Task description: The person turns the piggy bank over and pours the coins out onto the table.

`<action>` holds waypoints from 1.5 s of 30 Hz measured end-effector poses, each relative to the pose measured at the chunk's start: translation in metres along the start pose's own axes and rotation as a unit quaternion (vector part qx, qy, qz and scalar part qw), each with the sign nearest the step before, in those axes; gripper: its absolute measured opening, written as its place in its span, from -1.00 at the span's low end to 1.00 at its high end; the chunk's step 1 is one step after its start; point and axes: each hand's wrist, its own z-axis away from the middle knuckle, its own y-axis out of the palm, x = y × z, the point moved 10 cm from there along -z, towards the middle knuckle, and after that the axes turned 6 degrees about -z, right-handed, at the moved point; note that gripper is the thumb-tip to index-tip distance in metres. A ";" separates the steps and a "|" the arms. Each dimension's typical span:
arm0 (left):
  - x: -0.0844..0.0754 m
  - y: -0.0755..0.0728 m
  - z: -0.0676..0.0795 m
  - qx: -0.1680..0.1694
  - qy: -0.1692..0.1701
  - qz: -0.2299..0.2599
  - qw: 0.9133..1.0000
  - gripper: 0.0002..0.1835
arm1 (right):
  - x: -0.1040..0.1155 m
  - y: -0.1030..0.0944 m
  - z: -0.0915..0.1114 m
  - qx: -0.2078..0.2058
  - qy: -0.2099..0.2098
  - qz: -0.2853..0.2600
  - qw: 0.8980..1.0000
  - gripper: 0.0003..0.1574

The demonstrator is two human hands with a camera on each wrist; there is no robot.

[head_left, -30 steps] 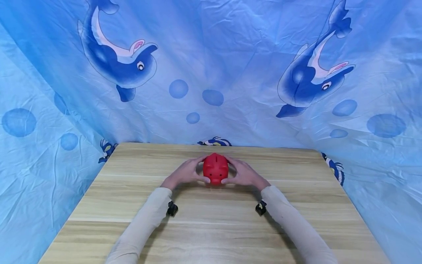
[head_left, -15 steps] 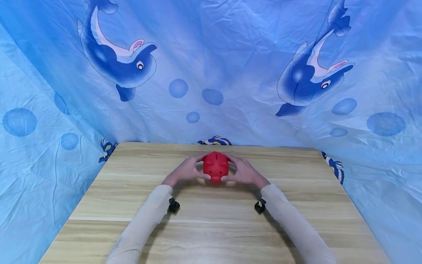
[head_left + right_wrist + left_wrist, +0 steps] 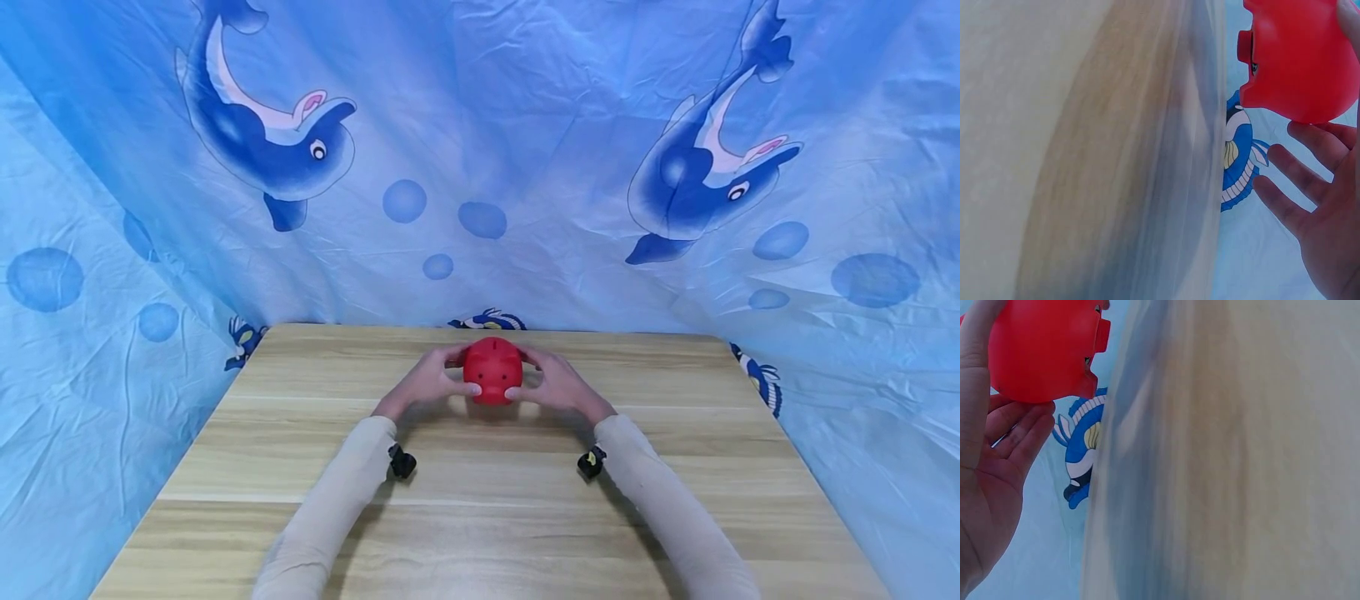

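A red piggy bank (image 3: 492, 367) with a coin slot on top faces the person near the far side of the wooden table. From the left, the left hand (image 3: 437, 377) grips it, thumb on the front and fingers behind. The right hand (image 3: 553, 380) holds the opposite side the same way. In the left wrist view, fingertips press under the round side of the piggy bank (image 3: 1044, 350). The right wrist view has blue cloth showing between the feet of the piggy bank (image 3: 1304, 59) and the tabletop, while some fingers of that hand spread away from it.
The wooden table (image 3: 480, 533) reaches back to a blue cloth backdrop (image 3: 555, 275) printed with dolphins and bubbles. A small dark wrist camera (image 3: 402, 462) sits at the left cuff, and another wrist camera (image 3: 591, 463) at the right cuff.
Both hands have raised the piggy bank: it has shifted upward in the head view and looks slightly larger. The wrists have followed it, and the grip is the same.
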 end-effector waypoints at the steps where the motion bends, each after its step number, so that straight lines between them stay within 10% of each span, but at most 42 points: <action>1: -0.001 -0.001 0.000 -0.003 0.002 0.003 1.000 -0.03 | 0.001 -0.001 0.000 -0.002 -0.005 0.000 1.000 0.25; 45: -0.007 -0.013 -0.016 -0.097 -0.070 0.068 0.990 -0.30 | 0.014 -0.027 -0.016 -0.066 0.002 -0.066 0.996 -0.14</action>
